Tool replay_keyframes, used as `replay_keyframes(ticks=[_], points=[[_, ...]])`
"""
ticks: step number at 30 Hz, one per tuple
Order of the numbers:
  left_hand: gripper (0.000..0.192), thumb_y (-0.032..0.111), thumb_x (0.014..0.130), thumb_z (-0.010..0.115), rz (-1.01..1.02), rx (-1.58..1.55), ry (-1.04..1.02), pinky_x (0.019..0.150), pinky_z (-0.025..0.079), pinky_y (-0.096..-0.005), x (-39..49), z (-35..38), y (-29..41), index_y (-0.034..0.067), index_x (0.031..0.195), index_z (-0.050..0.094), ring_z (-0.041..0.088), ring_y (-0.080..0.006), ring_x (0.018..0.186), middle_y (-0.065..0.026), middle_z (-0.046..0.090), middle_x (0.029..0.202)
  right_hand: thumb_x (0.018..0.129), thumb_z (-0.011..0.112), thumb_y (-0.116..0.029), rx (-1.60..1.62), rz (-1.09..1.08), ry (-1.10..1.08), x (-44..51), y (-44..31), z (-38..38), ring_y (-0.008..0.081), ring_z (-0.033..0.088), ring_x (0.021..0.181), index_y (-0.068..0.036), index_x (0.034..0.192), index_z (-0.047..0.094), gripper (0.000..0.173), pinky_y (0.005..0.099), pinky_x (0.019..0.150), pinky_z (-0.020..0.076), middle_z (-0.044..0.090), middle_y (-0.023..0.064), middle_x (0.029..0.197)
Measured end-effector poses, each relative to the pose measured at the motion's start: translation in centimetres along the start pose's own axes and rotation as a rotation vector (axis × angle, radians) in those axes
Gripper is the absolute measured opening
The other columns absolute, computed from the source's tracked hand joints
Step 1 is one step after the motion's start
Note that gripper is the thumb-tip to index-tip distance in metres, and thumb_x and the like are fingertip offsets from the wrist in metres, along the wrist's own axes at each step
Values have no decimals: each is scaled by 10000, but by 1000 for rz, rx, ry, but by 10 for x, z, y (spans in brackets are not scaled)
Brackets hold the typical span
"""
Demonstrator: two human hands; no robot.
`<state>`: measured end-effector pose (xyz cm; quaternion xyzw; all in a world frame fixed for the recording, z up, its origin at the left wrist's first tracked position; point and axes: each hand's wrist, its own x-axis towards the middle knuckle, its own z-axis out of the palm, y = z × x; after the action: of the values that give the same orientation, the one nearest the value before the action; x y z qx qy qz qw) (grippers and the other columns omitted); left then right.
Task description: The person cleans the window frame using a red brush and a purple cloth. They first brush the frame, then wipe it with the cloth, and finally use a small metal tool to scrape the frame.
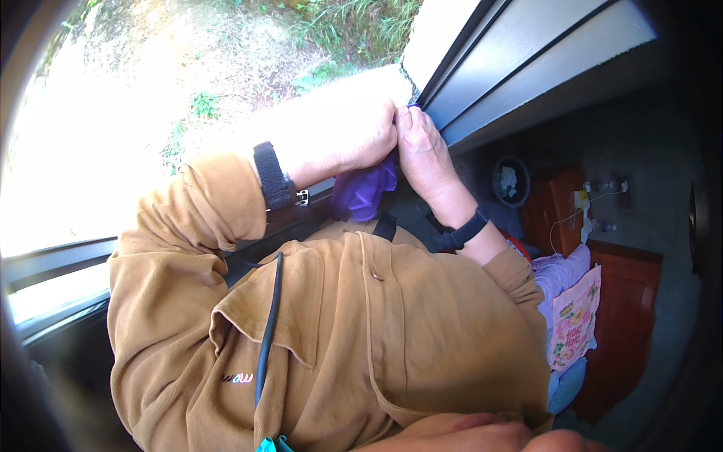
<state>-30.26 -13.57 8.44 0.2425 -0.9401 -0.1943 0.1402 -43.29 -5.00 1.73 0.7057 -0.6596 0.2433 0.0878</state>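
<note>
My left hand (377, 138) is a closed fist, its knuckles against my right hand (422, 138). A purple cloth (364, 189) is bunched in both hands, and its loose end hangs below the left fist. A little of the purple also shows above the right hand's fingers, at the edge of a grey window frame (491, 85). The right fingers are curled at that edge; how far they touch the frame is hard to tell. Dark bands circle both wrists, the left one (272, 175) with a small metal piece beside it.
Beyond the open window lies bright ground with grass (350, 28). A window track (62, 254) runs along the left. Indoors at right are a bin (511, 181) with white paper, red-brown wooden furniture (621, 316), a power strip (586, 212) with cords, and a pink floral cushion (576, 322) bearing writing.
</note>
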Motion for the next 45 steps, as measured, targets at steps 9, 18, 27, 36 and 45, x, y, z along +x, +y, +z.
replay_keyframes(ticks=[9, 18, 27, 36, 45], points=[[301, 221, 906, 566, -106, -178, 32, 809, 526, -402, -13, -6, 10, 83, 1160, 650, 669, -332, 902, -186, 687, 981, 826, 554, 13, -157, -126, 102, 4, -3, -22, 267, 601, 838, 31, 1121, 529, 297, 335, 720, 543, 528, 138, 884], [315, 217, 963, 567, 155, -424, 154, 851, 504, -397, -54, 3, -1, 50, 1230, 558, 647, -340, 929, -195, 651, 969, 819, 587, -27, -132, -197, 161, -18, -36, -65, 232, 584, 811, 30, 1226, 559, 412, 316, 683, 523, 521, 101, 877], [274, 175, 907, 601, 418, -313, -245, 705, 514, -466, -63, 1, 13, 32, 1136, 557, 638, -408, 822, -212, 660, 870, 861, 584, -6, -140, -115, -88, -91, -7, -98, 251, 629, 948, 0, 1286, 565, 426, 328, 813, 499, 622, 113, 1060], [248, 201, 911, 598, -13, -77, -48, 760, 524, -422, -54, -21, -1, 55, 1107, 638, 674, -346, 834, -168, 675, 852, 805, 713, -37, -183, 250, -255, -137, 27, -93, 386, 585, 1063, 10, 1239, 570, 459, 418, 898, 501, 575, 212, 1175], [225, 178, 829, 595, -106, 188, -152, 732, 543, -444, -21, -17, 8, 8, 939, 693, 680, -368, 780, -218, 674, 810, 852, 630, 12, 174, 24, 30, -26, -19, -17, 369, 599, 949, 33, 1294, 503, 460, 414, 824, 510, 587, 198, 1025]])
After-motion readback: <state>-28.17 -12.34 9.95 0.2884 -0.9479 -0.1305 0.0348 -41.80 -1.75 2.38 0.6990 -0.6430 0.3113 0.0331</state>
